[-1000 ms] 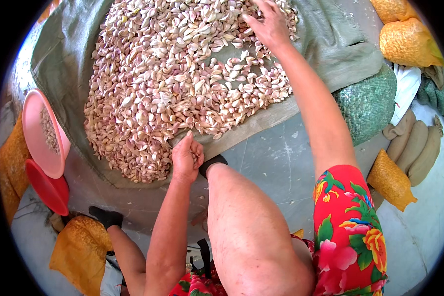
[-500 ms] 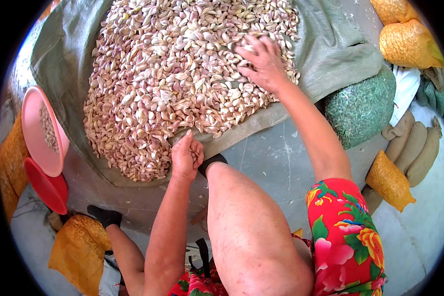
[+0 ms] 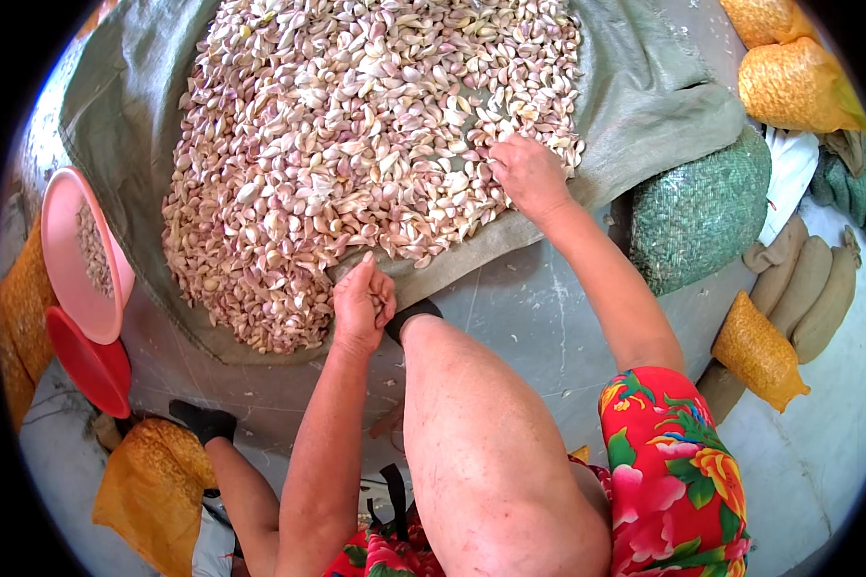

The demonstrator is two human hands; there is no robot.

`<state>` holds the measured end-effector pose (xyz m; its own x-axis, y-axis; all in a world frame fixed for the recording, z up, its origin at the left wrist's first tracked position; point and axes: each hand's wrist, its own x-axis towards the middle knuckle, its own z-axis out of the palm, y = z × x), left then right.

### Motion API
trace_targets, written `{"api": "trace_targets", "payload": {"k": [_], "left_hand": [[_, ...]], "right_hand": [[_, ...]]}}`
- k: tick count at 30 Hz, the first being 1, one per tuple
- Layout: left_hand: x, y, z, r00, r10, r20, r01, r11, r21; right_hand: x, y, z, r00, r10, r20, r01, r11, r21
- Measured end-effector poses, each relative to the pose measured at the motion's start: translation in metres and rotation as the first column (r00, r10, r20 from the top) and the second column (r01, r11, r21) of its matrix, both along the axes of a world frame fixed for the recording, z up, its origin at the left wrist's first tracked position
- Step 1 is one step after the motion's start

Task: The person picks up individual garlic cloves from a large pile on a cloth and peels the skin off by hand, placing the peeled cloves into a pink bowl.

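Observation:
A broad heap of loose garlic cloves [image 3: 337,154], whitish with purple tinges, lies on a grey-green woven sheet [image 3: 635,125]. My right hand [image 3: 529,175] rests at the heap's right side, its fingers curled down among the cloves; what they pinch is hidden. At the near edge of the sheet, my left hand [image 3: 363,303] is closed with the thumb up and the fingers folded inward. Whatever may be inside it does not show.
A pink basin [image 3: 60,245] holding some cloves stands at the left, beside a red basin [image 3: 91,370]. Orange mesh sacks [image 3: 794,87] and a full green mesh sack [image 3: 700,212] sit at the right. My bent knee [image 3: 481,413] rises between my arms.
My right hand has drawn back toward me, and its spread fingers have curled closed. My left hand stays where it was. A small gap among the cloves now shows beyond the right hand.

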<state>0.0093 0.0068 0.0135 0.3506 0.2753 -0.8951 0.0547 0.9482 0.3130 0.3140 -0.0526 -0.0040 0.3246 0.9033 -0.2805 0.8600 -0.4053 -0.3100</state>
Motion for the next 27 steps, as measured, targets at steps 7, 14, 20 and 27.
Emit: {"api": "trace_targets", "payload": {"k": [7, 14, 20, 27], "left_hand": [[-0.003, 0.000, 0.000, 1.000, -0.004, -0.009, 0.004, 1.000, 0.005], [0.000, 0.004, 0.002, 0.999, -0.028, 0.028, 0.029, 0.999, -0.040], [0.038, 0.007, 0.021, 0.990, -0.061, 0.130, 0.064, 0.998, -0.017], [0.071, 0.027, 0.021, 0.963, -0.198, 0.180, 0.169, 0.972, 0.166]], "right_hand": [[-0.010, 0.006, -0.004, 0.984, 0.130, 0.122, -0.114, 0.985, -0.132], [0.004, -0.008, -0.004, 0.979, -0.044, -0.199, 0.058, 0.996, 0.063], [-0.029, -0.003, 0.025, 0.490, -0.326, -0.808, 0.358, 0.921, -0.155], [-0.052, 0.014, 0.048, 0.384, -0.422, -0.821, 0.348, 0.890, -0.295]]}}
